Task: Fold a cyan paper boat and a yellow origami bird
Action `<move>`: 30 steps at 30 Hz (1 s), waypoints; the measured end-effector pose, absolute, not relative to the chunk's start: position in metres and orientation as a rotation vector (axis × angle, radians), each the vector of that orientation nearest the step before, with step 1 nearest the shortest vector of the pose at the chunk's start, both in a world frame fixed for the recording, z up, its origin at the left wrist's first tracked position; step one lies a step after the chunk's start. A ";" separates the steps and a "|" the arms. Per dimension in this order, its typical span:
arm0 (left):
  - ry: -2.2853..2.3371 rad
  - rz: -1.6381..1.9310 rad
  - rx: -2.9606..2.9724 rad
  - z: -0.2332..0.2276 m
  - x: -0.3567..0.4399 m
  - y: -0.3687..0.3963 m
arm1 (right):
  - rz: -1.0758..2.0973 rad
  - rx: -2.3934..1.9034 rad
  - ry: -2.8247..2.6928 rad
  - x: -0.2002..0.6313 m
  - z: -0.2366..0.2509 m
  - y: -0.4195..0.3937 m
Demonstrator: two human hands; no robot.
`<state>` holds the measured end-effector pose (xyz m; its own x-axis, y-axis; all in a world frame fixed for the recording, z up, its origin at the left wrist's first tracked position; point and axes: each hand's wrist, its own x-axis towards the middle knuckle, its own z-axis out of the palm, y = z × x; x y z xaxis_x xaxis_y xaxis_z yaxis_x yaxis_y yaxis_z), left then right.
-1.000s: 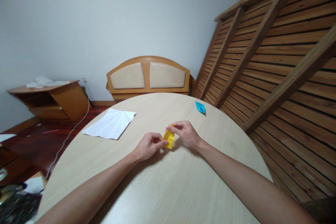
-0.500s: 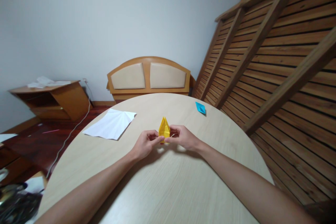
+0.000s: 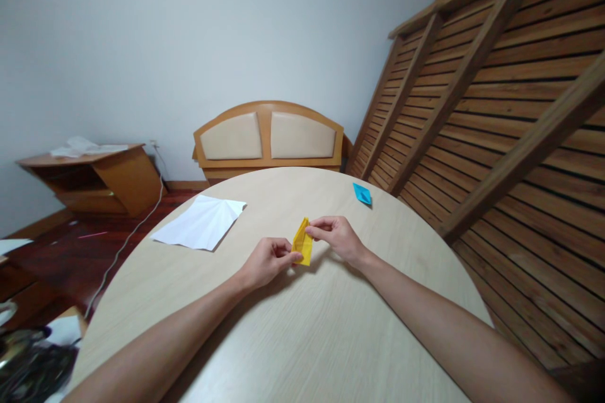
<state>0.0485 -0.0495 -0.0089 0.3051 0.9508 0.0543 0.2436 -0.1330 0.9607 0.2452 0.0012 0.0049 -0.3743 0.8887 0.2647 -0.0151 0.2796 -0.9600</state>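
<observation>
A small folded piece of yellow paper [image 3: 302,243] is held just above the round light-wood table [image 3: 302,340], near its middle. My left hand [image 3: 267,261] pinches the paper's lower left edge. My right hand [image 3: 336,237] pinches its upper tip from the right. The paper tilts with its tip toward the upper right.
A creased white sheet [image 3: 201,222] lies on the table at the far left. A small blue folded paper [image 3: 362,194] sits near the table's far right edge. Slatted wooden frames [image 3: 496,113] lean at the right. A headboard [image 3: 267,136] and a low wooden cabinet [image 3: 94,177] stand behind.
The yellow paper stood upright between both hands half a second ago; it now tilts. My right hand has moved up to its tip and my left hand has dropped slightly.
</observation>
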 end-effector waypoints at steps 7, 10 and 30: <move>1.258 1.066 1.630 -0.011 0.046 -0.047 | 1.109 -0.830 -1.506 0.245 0.003 0.004; 1.273 1.186 1.587 -0.008 0.043 -0.045 | 1.049 -0.811 -1.639 0.238 0.002 -0.005; 1.027 1.190 1.626 -0.008 0.039 -0.048 | 0.879 -0.832 -1.796 0.227 0.001 -0.016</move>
<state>0.0390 -0.0482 -0.0076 0.2088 0.9401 0.2695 0.1287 -0.2995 0.9454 0.2270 -0.0164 0.0010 -0.3301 0.8332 0.4437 0.1605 0.5127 -0.8434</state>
